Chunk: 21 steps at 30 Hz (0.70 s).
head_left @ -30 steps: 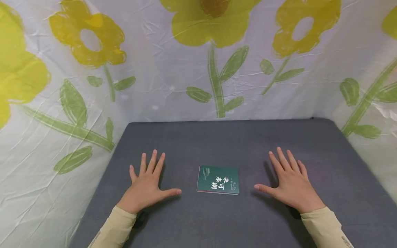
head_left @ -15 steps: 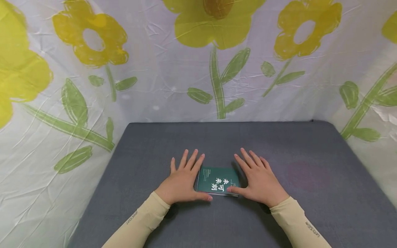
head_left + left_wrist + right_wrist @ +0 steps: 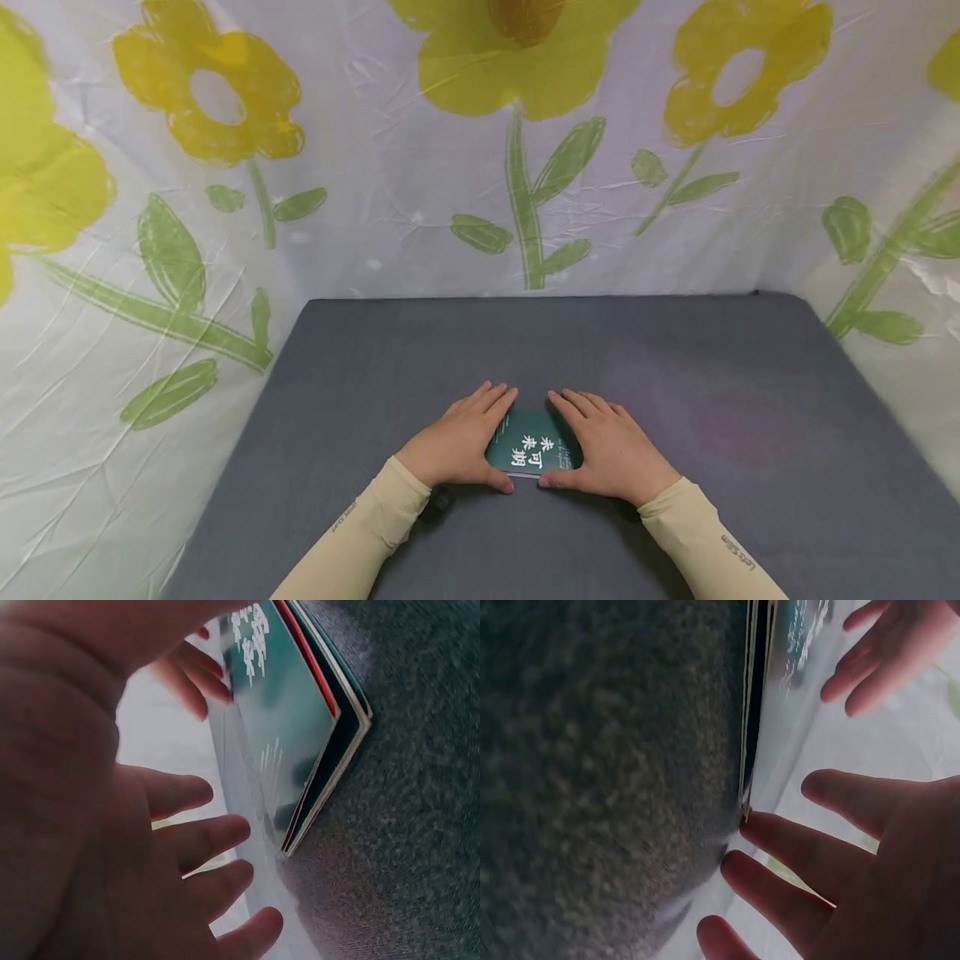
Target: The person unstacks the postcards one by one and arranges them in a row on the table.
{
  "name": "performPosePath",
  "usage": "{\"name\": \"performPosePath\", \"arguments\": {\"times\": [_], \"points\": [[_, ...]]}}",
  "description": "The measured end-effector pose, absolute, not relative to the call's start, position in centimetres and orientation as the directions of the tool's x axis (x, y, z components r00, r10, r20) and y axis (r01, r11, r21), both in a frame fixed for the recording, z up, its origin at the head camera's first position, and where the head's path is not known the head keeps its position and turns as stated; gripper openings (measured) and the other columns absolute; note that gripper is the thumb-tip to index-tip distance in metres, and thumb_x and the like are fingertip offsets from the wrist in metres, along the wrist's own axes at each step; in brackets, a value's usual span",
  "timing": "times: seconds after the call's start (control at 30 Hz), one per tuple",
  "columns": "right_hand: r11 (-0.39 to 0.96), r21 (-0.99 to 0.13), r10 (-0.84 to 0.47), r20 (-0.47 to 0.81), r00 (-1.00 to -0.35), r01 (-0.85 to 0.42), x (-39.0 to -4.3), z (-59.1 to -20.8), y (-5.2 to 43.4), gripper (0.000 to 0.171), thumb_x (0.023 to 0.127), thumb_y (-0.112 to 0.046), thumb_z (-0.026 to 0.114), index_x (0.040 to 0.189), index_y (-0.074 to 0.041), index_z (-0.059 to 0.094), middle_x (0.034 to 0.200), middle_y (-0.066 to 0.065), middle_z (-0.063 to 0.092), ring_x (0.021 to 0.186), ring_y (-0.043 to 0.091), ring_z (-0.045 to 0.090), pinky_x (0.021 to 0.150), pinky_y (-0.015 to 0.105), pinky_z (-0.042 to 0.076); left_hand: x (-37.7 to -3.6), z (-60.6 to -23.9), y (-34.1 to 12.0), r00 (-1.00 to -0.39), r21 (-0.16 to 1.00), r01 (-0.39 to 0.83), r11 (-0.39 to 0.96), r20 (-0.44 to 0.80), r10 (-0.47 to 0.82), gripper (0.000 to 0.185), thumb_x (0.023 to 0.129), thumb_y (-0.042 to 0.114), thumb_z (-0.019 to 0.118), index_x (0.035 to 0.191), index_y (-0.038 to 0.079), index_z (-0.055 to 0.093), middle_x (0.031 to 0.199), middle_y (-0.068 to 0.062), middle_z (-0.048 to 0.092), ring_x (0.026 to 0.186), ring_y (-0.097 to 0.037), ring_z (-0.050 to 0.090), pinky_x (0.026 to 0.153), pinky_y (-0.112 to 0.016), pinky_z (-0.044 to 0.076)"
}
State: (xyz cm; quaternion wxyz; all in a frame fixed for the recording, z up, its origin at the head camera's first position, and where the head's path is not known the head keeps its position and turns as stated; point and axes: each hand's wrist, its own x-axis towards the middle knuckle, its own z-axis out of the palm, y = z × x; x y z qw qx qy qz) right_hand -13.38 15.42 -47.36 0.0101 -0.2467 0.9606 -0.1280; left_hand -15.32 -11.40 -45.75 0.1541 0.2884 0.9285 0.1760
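Note:
A small dark green booklet [image 3: 531, 442] with white characters on its cover lies flat at the middle of the grey table. My left hand [image 3: 463, 442] is at its left side, thumb by the near edge and fingers towards the far left corner. In the left wrist view, the relaxed fingers [image 3: 214, 840] stand a little apart from the cover, and red and white layers show along the booklet's edge [image 3: 319, 667]. On the other side is my right hand [image 3: 611, 450], its thumb at the near right corner. The right wrist view has a fingertip [image 3: 761, 825] right at a booklet corner.
The grey cloth-covered table [image 3: 360, 350] reaches back to a white curtain [image 3: 390, 233] printed with yellow flowers and green stems. The curtain also hangs along the left and right sides.
Both hands have come inwards from wide apart to the booklet's two sides, and their spread fingers have drawn closer together. The booklet lies in about the same place.

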Motion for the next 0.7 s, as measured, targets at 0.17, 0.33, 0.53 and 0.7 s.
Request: {"name": "performPosePath", "arguments": {"times": [0.17, 0.33, 0.53, 0.7], "points": [[0.833, -0.279, -0.487, 0.039, -0.873, -0.477, -13.5, -47.6, 15.2, 0.114, 0.075, -0.071, 0.088, 0.164, -0.014, 0.047, 0.159, 0.013, 0.055, 0.144, 0.037, 0.056, 0.11, 0.064, 0.051, -15.3, -45.6, -11.6, -0.784, 0.395, 0.495, 0.774, -0.182, 0.594, 0.124, 0.074, 0.05, 0.098, 0.171, 0.012, 0.031, 0.175, -0.008, 0.038, 0.164, -0.03, 0.034, 0.129, -0.055, 0.037], [0.814, -0.31, -0.502, 0.048, -0.863, -0.491, -13.5, -47.2, 15.2, 0.101, 0.074, -0.054, 0.093, 0.158, -0.013, 0.054, 0.149, 0.008, 0.061, 0.133, 0.03, 0.06, 0.105, 0.058, 0.054, -15.3, -45.3, -11.5, -0.783, 0.362, 0.519, 0.774, -0.163, 0.601, 0.118, 0.073, 0.051, 0.099, 0.167, 0.012, 0.04, 0.164, -0.005, 0.05, 0.15, -0.026, 0.049, 0.121, -0.052, 0.046], [0.785, -0.333, -0.548, 0.017, -0.836, -0.522, -13.2, -46.5, 14.9, 0.09, 0.073, -0.042, 0.096, 0.15, -0.011, 0.062, 0.13, 0.0, 0.062, 0.115, 0.02, 0.06, 0.095, 0.047, 0.057, -15.2, -45.4, -11.4, -0.765, 0.332, 0.553, 0.764, -0.161, 0.623, 0.109, 0.075, 0.05, 0.098, 0.164, 0.014, 0.046, 0.146, -0.002, 0.058, 0.123, -0.019, 0.055, 0.108, -0.043, 0.051], [0.781, -0.347, -0.561, -0.024, -0.827, -0.52, -12.9, -46.1, 14.7, 0.087, 0.072, -0.039, 0.098, 0.147, -0.01, 0.065, 0.125, -0.002, 0.059, 0.11, 0.016, 0.056, 0.092, 0.043, 0.057, -15.0, -45.3, -11.3, -0.751, 0.319, 0.569, 0.758, -0.175, 0.637, 0.107, 0.076, 0.048, 0.096, 0.165, 0.015, 0.046, 0.136, 0.0, 0.056, 0.113, -0.015, 0.05, 0.099, -0.036, 0.049]]}}
